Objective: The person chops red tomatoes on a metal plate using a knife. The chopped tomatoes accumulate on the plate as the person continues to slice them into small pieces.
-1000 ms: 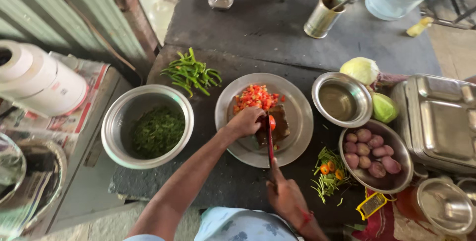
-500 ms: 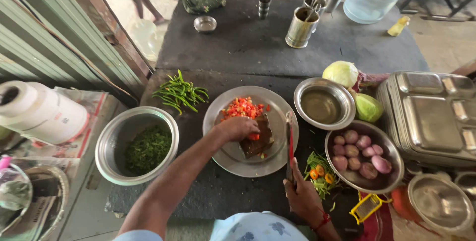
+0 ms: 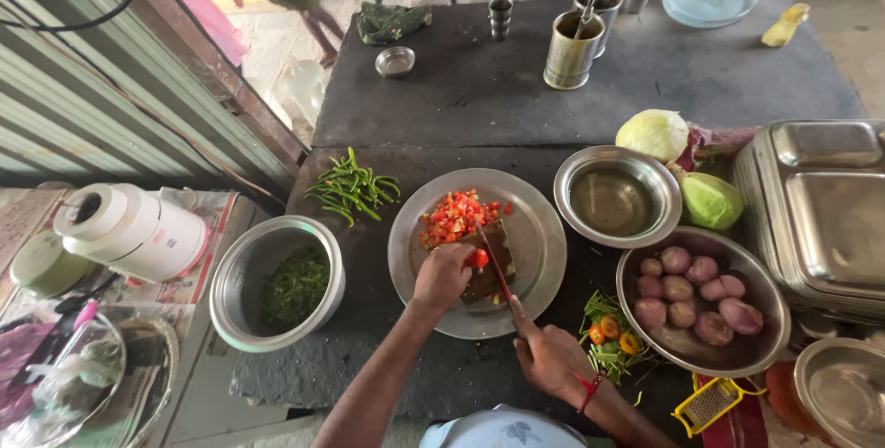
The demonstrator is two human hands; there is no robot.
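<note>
A: What stands furthest left?

B: A white cylindrical plastic appliance (image 3: 134, 231), then a round steel bowl of chopped dark greens (image 3: 277, 282). Just behind that bowl, a loose heap of long green chillies (image 3: 353, 187) lies on the dark stone counter (image 3: 479, 88).

A: And in the middle?

B: A wide round steel plate (image 3: 544, 250) carrying a pile of diced red tomato (image 3: 454, 216) and a small dark wooden chopping block (image 3: 490, 268). The left hand (image 3: 442, 275) is curled, its fingertips pinching a red tomato piece (image 3: 478, 258) down on the block. The right hand (image 3: 551, 356) is closed around the handle of a slim kitchen knife (image 3: 495, 264), whose blade rests beside the tomato piece.

A: Further right?

B: A steel bowl of cloudy liquid (image 3: 616, 197) sits behind a scatter of green and orange vegetable trimmings (image 3: 610, 337). Next comes a larger steel bowl of peeled pinkish onions (image 3: 696, 296), with a pale green cabbage (image 3: 656, 133) behind it, and stacked compartmented steel trays (image 3: 825, 199) at the edge.
</note>
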